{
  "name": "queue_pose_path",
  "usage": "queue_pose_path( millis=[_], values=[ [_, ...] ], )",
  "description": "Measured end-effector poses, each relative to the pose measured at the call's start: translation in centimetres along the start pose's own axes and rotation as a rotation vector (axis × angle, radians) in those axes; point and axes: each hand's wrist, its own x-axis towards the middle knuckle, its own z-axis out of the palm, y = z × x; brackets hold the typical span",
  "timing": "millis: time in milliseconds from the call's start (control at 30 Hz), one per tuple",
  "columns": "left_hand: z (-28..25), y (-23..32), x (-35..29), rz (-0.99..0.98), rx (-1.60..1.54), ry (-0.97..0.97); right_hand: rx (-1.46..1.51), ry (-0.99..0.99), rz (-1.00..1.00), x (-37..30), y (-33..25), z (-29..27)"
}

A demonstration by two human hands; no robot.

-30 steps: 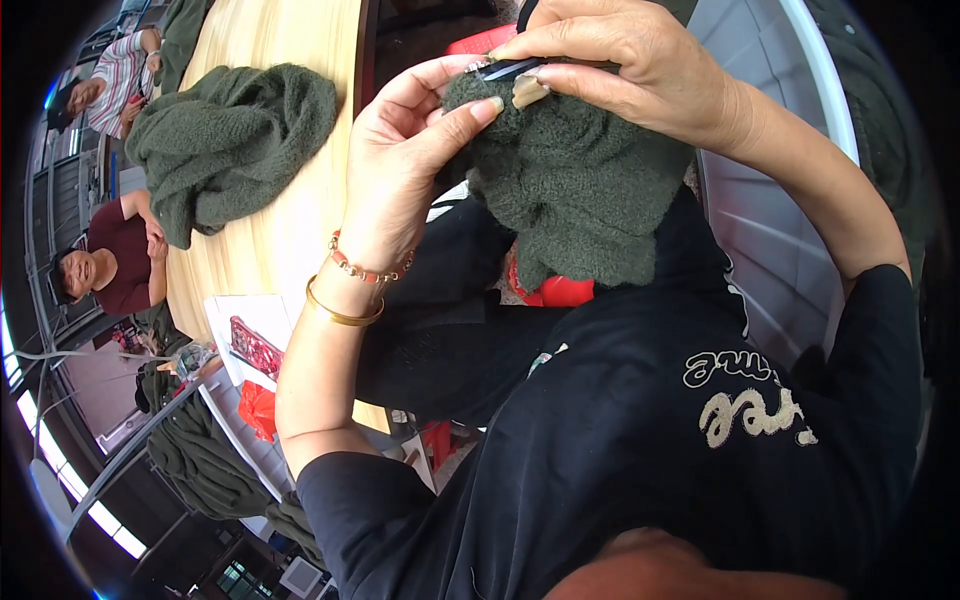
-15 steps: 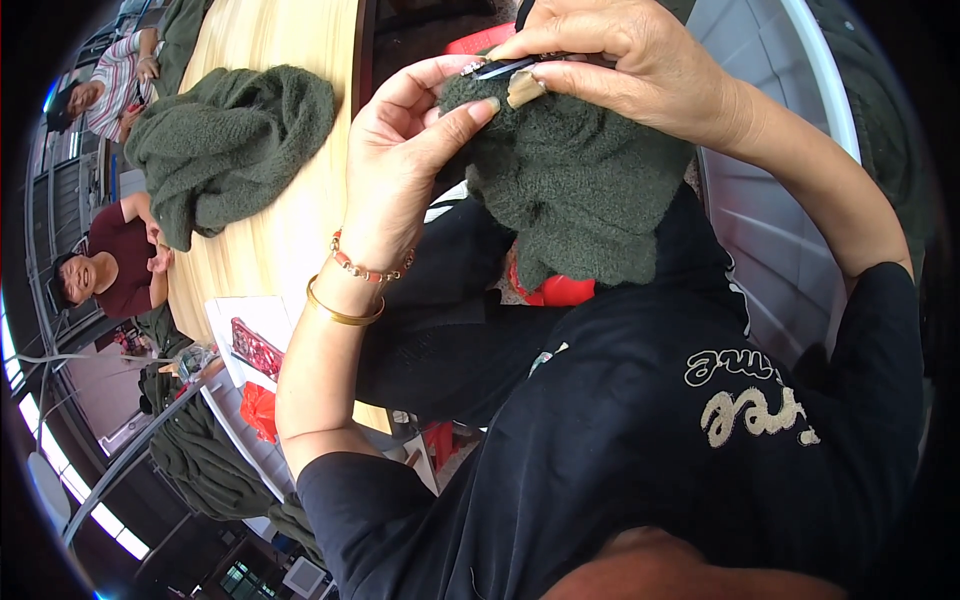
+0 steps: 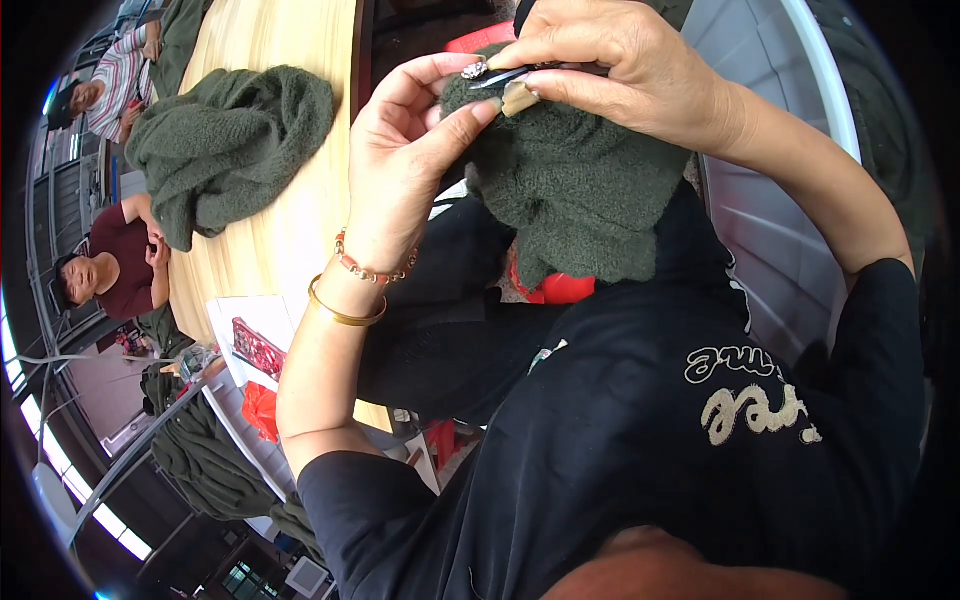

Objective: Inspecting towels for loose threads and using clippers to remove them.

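Observation:
A dark green knitted garment (image 3: pixel 590 185) hangs bunched over my lap from both hands. My left hand (image 3: pixel 420 125) pinches its upper edge between thumb and fingers; a ring shows on one finger. Above the knit, my right hand (image 3: pixel 625 65) is closed round small dark-handled thread snips (image 3: pixel 515 76), their pointed metal blade aimed at the left fingertips. A tan strip (image 3: pixel 519 98) sits at the right thumb tip, close to the left thumb; whether it is wrapped on the thumb cannot be made out. The right fingers partly hide the snips' handle.
Another green knitted garment (image 3: pixel 235 145) lies heaped on the wooden table (image 3: pixel 270 35) at left. A grey plastic bin (image 3: pixel 765 220) stands at my right. Two people sit across the table. A red patterned object (image 3: pixel 257 348) rests on a white sheet, near a red bag (image 3: pixel 260 408).
The snips' blade has shifted and shows more clearly between my hands. The tan strip has moved slightly left. The garment stays nearly still.

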Motion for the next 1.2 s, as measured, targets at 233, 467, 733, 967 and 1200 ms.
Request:
queue_pose_path(
  millis=[233, 467, 733, 967, 1200],
  values=[
    [-0.2, -0.1, 0.0, -0.011, -0.033, -0.027, 0.073, 0.012, 0.098, 0.1, -0.6, -0.1],
    [-0.1, 0.0, 0.0, 0.004, -0.019, -0.055, 0.028, -0.005, 0.076, 0.6, -1.3, -0.9],
    [-3.0, -0.7, 0.4, -0.469, -0.169, -0.012, 0.594, -0.136, 0.812, 1.5, -1.9, -2.3],
    [-1.8, -0.9, 0.7, -0.591, -0.132, -0.066, 0.572, -0.129, 0.884, 1.1, -1.2, -2.6],
    [-2.8, -1.6, 1.0, -0.599, -0.124, -0.104, 0.51, -0.241, 0.875, 1.4, -1.3, -2.7]
  ],
)
